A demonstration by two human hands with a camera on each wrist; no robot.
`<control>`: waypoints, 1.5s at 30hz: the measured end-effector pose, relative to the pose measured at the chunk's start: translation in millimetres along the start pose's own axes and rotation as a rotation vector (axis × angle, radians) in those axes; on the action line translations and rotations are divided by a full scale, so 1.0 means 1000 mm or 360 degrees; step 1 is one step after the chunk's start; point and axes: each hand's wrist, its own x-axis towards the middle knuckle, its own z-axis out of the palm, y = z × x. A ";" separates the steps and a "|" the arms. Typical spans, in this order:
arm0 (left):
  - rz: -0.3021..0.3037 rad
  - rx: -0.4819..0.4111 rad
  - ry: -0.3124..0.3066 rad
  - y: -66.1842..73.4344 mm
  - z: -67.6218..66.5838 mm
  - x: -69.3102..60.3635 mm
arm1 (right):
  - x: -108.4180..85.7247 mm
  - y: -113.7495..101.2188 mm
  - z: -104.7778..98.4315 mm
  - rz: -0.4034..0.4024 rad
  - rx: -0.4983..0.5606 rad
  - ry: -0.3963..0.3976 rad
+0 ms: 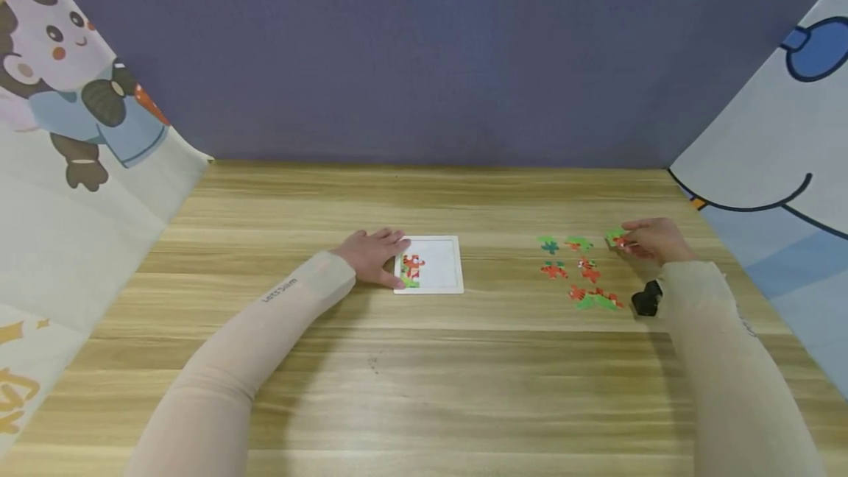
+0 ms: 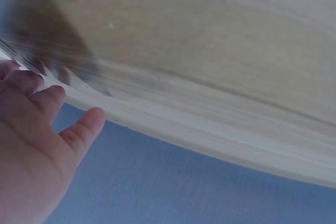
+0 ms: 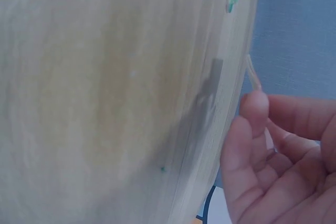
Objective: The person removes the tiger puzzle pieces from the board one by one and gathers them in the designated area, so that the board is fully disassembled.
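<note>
A white puzzle tray [image 1: 445,265] lies on the wooden table, with a few joined pieces [image 1: 412,263] of red, orange and green along its left side. My left hand [image 1: 372,256] rests at the tray's left edge, fingers spread and thumb near the lower left corner. In the left wrist view the left hand [image 2: 39,129] shows its fingers apart. At the right, my right hand [image 1: 659,239] pinches a green and red puzzle piece [image 1: 616,240] between thumb and fingers. The right wrist view shows this piece edge-on as a thin strip [image 3: 254,74] above the fingertips.
Several loose puzzle pieces [image 1: 587,269] lie in loose rows left of the right hand, including a joined-looking green and red group [image 1: 596,299]. A black object [image 1: 645,300] is beside the right wrist. A blue-grey panel [image 1: 437,57] stands along the table's far edge.
</note>
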 end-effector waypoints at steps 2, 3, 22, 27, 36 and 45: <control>0.0005 -0.0003 0.0010 0.000 0.000 0.000 | 0.001 -0.001 0.000 0.0004 0.0005 0.0011; 0.0006 -0.0002 0.0014 -0.001 -0.001 0.000 | 0.001 -0.001 0.001 0.0006 0.0006 0.0015; -0.0017 -0.0011 0.0000 0.002 -0.005 0.002 | 0.002 -0.004 -0.001 0.0048 0.0024 0.0013; -0.0019 -0.0032 -0.0010 0.003 -0.006 0.002 | 0.004 0.000 -0.002 0.0033 -0.0010 0.0016; -0.0015 -0.0053 -0.0001 0.002 0.001 -0.001 | 0.004 0.004 0.002 0.0025 -0.0103 -0.0018; -0.0002 -0.0038 0.0021 0.003 0.001 -0.001 | 0.004 0.005 0.003 0.0072 -0.0083 -0.0001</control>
